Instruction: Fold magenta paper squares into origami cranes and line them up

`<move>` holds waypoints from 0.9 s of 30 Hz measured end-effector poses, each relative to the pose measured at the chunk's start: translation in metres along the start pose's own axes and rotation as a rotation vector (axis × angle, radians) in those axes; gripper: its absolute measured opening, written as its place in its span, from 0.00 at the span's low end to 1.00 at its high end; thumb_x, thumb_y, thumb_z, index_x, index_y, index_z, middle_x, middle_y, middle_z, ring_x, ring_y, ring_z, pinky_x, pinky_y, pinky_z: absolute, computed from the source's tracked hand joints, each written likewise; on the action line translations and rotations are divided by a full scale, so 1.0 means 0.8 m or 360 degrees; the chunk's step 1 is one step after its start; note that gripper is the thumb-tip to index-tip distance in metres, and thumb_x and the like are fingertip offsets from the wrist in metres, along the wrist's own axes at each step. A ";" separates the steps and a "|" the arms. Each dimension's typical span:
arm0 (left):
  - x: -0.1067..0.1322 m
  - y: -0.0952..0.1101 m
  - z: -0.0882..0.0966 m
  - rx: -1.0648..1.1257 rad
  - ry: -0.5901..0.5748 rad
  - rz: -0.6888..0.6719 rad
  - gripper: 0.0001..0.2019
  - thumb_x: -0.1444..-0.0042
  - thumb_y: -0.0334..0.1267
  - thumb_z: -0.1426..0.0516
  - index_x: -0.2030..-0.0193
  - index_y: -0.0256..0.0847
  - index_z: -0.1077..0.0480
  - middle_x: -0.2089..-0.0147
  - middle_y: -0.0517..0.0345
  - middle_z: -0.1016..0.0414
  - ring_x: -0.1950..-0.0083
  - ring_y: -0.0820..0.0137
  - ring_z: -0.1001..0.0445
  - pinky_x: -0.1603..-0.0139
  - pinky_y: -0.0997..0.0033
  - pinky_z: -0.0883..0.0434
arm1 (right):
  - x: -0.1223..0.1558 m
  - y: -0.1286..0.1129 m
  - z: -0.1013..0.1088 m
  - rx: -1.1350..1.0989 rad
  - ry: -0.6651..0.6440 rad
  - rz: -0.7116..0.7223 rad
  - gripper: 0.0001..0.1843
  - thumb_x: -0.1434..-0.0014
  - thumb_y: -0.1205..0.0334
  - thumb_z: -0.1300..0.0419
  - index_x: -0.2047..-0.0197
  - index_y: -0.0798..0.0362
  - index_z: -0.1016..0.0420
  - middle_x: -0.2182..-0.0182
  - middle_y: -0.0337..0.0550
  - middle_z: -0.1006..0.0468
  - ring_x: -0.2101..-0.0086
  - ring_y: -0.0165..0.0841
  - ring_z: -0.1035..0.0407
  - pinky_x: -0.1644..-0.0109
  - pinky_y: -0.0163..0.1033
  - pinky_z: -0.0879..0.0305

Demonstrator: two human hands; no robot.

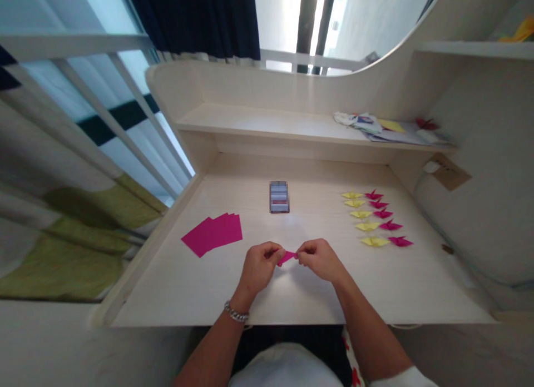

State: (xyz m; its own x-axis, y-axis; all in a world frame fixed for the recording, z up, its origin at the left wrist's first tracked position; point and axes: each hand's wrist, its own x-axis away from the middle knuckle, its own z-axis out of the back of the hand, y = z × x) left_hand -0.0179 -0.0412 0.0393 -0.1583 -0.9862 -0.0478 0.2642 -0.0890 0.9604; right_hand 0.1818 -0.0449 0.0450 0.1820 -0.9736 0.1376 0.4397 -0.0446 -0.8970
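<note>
While pinching a small folded pink paper (pixel 287 257) at its left end with the left hand (pixel 259 264), also pinching its thin right tip with the right hand (pixel 321 259). On each hand, thumb and fingers pressed together on the paper, with just a little bit of pink showing in between. Held at the front middle part of the pale desk (pixel 167 298), close to the body. Too small to tell each fold. Hard to tell, too, whether touching the desk top or just above it.

On the left wrist, a shiny chain bracelet (pixel 236 313). Farther left on the desk, a spread-out pile of flat pink sheets (pixel 217 234), lying partly on top of each other. Straight ahead of the hands, a small dark thing like a phone (pixel 279 197), lying flat, with stripes too blurry to read.

Over to the right, five yellow paper birds (pixel 361 214) in a line. Right beside them, five pink paper birds (pixel 382 214) in a line too, side by side in pairs. At the back, a long pale shelf (pixel 250 120), with a heap of papers (pixel 390 132) near its right end. Along the right wall, a gray cord (pixel 443 236).
</note>
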 end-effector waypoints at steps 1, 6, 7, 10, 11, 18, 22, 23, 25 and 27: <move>-0.001 -0.002 0.004 0.0005 0.0062 0.0018 0.10 0.47 0.41 0.43 0.73 0.37 0.26 0.78 0.59 0.27 0.75 0.71 0.31 0.72 0.73 0.36 | 0.000 0.005 0.005 -0.0027 0.0046 -0.0046 0.09 0.54 0.66 0.44 0.76 0.56 0.22 0.82 0.39 0.26 0.79 0.29 0.35 0.76 0.33 0.43; -0.008 -0.003 0.006 0.0148 0.0143 0.0053 0.10 0.48 0.42 0.41 0.72 0.36 0.26 0.77 0.58 0.26 0.74 0.71 0.30 0.70 0.73 0.34 | -0.008 0.012 -0.001 -0.0375 0.0198 -0.0009 0.10 0.50 0.60 0.42 0.69 0.56 0.22 0.78 0.41 0.24 0.78 0.29 0.35 0.73 0.34 0.39; -0.009 -0.003 0.002 0.0193 0.0139 0.0059 0.10 0.48 0.42 0.41 0.71 0.36 0.26 0.76 0.57 0.26 0.73 0.70 0.29 0.70 0.72 0.34 | -0.011 0.009 -0.009 -0.0447 0.0160 0.0043 0.11 0.49 0.58 0.41 0.68 0.56 0.23 0.76 0.42 0.24 0.77 0.29 0.34 0.72 0.34 0.38; -0.009 0.000 -0.008 0.0240 0.0105 0.0053 0.11 0.47 0.43 0.42 0.69 0.36 0.26 0.74 0.56 0.24 0.71 0.70 0.28 0.68 0.72 0.32 | -0.020 0.002 -0.030 -0.0502 0.0222 0.0113 0.11 0.48 0.57 0.41 0.69 0.56 0.25 0.77 0.40 0.26 0.76 0.29 0.34 0.72 0.34 0.38; -0.008 0.001 -0.008 0.0223 0.0068 0.0040 0.11 0.46 0.43 0.43 0.69 0.36 0.26 0.73 0.56 0.24 0.71 0.70 0.28 0.68 0.72 0.32 | -0.022 0.000 -0.034 -0.0488 0.0240 0.0130 0.10 0.47 0.57 0.41 0.70 0.56 0.26 0.78 0.40 0.27 0.76 0.29 0.35 0.72 0.34 0.39; -0.010 0.009 0.004 -0.0136 -0.0294 -0.0087 0.10 0.45 0.38 0.46 0.67 0.37 0.24 0.75 0.60 0.27 0.73 0.73 0.32 0.72 0.75 0.37 | -0.021 -0.016 -0.023 -0.0133 0.0049 0.0290 0.06 0.46 0.62 0.42 0.71 0.54 0.26 0.75 0.38 0.26 0.73 0.29 0.35 0.69 0.33 0.40; -0.011 0.017 0.005 -0.0144 -0.0354 -0.0058 0.10 0.48 0.35 0.46 0.68 0.37 0.23 0.77 0.61 0.28 0.75 0.73 0.33 0.74 0.76 0.39 | -0.018 -0.019 -0.020 -0.0182 -0.0039 0.0194 0.06 0.48 0.63 0.42 0.73 0.55 0.26 0.78 0.37 0.27 0.75 0.28 0.36 0.71 0.33 0.42; -0.010 0.018 0.005 -0.0137 -0.0368 -0.0057 0.10 0.48 0.34 0.46 0.68 0.37 0.23 0.77 0.61 0.28 0.75 0.73 0.33 0.74 0.76 0.39 | -0.018 -0.019 -0.019 -0.0216 -0.0049 0.0159 0.06 0.48 0.63 0.42 0.73 0.55 0.26 0.79 0.37 0.28 0.76 0.28 0.37 0.72 0.33 0.42; -0.009 0.020 0.008 -0.0128 -0.0396 -0.0054 0.09 0.49 0.33 0.46 0.70 0.37 0.23 0.76 0.60 0.27 0.74 0.72 0.31 0.73 0.75 0.37 | -0.019 -0.017 -0.013 -0.0285 -0.0050 0.0104 0.06 0.50 0.62 0.41 0.74 0.56 0.26 0.81 0.36 0.29 0.78 0.28 0.38 0.73 0.33 0.43; -0.007 0.016 0.014 -0.0118 -0.0421 -0.0023 0.09 0.50 0.32 0.46 0.72 0.37 0.24 0.76 0.59 0.26 0.74 0.72 0.30 0.72 0.75 0.36 | -0.021 -0.016 0.000 -0.0352 0.0004 0.0081 0.06 0.51 0.62 0.41 0.74 0.56 0.26 0.82 0.36 0.30 0.79 0.27 0.39 0.74 0.33 0.44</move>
State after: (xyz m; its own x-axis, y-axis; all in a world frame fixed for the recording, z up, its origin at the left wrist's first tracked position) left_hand -0.0243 -0.0351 0.0552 -0.4030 -0.9149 0.0217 0.3278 -0.1222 0.9368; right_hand 0.1732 -0.0281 0.0542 0.1965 -0.9764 0.0893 0.2267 -0.0434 -0.9730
